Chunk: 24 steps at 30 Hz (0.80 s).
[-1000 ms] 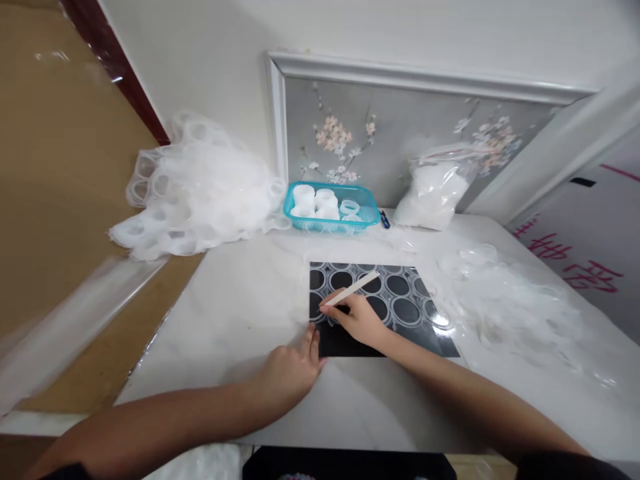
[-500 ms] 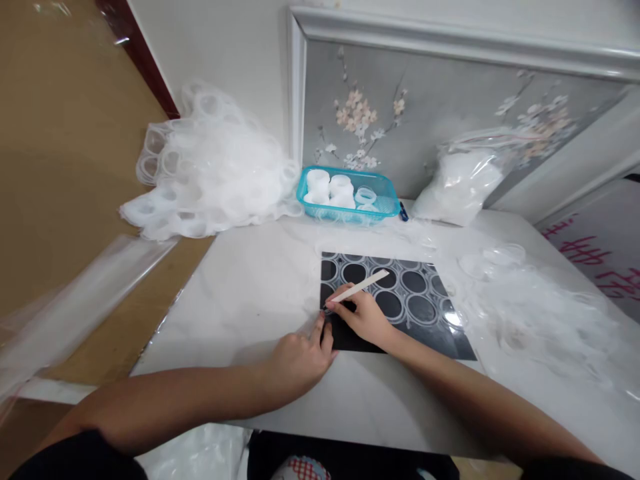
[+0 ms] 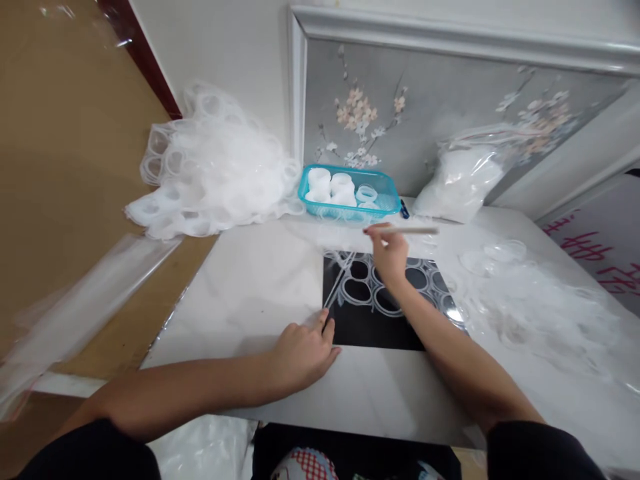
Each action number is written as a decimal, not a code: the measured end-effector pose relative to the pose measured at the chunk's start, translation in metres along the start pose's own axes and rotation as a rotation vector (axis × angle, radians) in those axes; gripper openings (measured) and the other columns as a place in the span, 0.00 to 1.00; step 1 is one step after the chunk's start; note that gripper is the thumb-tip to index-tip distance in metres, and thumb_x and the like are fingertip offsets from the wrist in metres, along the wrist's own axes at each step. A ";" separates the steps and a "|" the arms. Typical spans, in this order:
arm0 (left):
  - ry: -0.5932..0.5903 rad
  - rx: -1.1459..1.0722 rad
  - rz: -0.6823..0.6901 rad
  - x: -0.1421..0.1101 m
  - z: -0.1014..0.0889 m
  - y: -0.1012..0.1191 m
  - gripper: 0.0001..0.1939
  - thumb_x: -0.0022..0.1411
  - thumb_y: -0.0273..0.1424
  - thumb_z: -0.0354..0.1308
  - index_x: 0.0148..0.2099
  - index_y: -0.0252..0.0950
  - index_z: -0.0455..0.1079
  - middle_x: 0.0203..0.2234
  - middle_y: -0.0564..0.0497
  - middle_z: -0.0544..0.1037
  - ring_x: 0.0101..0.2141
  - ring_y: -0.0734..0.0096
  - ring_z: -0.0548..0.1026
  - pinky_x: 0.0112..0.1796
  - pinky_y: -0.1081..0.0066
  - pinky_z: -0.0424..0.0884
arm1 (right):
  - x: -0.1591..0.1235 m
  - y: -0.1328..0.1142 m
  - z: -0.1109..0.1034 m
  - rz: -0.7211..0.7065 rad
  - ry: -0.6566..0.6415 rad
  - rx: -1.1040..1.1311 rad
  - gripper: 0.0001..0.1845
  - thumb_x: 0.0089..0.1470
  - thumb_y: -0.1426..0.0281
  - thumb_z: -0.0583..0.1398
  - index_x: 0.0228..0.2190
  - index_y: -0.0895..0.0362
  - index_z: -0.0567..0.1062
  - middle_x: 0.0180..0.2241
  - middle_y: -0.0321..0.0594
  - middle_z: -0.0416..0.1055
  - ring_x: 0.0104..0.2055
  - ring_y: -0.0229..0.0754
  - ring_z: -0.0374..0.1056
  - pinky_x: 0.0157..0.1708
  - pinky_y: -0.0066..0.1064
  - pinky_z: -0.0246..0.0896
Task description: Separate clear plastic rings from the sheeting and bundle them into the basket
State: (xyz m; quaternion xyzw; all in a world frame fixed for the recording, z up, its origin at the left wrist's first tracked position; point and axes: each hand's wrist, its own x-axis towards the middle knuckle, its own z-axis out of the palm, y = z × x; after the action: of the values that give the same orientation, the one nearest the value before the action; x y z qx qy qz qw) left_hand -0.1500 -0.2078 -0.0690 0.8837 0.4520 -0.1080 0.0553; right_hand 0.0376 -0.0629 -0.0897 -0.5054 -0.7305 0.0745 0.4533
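Note:
A black board (image 3: 360, 328) lies on the table, with a translucent sheet of joined rings (image 3: 357, 291) over its upper part. The sheet's left edge is lifted and skewed, and thin strands (image 3: 340, 277) stretch up from it. At the board's left edge my left hand (image 3: 304, 353) rests with fingers extended, its index fingertip pressing on the lower end of a strand. Above the board's far edge my right hand (image 3: 391, 257) pinches a slim, pale, flat stick-like tool (image 3: 413, 231), held nearly level. Whether those fingers also grip the sheet cannot be made out.
A blue basket (image 3: 350, 212) with white ring stacks stands at the back. Left of it is a big heap of translucent ring sheets (image 3: 220, 173). A filled plastic bag (image 3: 457, 183) leans on the wall. Loose clear ring scraps (image 3: 540, 307) cover the table's right side.
My right hand has risen away from the board's left edge toward its far side, the tool swinging to level. The ring sheet's left part has lifted and shifted. My left hand stays nearly still.

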 end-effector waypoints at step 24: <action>0.946 0.113 0.357 0.038 0.002 -0.064 0.09 0.69 0.21 0.49 0.42 0.35 0.69 0.24 0.56 0.72 0.21 0.79 0.69 0.22 0.76 0.61 | -0.051 -0.046 -0.012 0.653 -0.459 0.967 0.16 0.46 0.54 0.67 0.28 0.54 0.76 0.24 0.36 0.75 0.29 0.41 0.70 0.33 0.33 0.61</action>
State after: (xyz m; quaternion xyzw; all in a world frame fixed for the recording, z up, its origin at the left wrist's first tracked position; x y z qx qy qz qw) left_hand -0.1808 -0.1406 -0.0798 0.9010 0.2629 0.2908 -0.1859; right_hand 0.0194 -0.1303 -0.0864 -0.4113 -0.5010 0.6377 0.4161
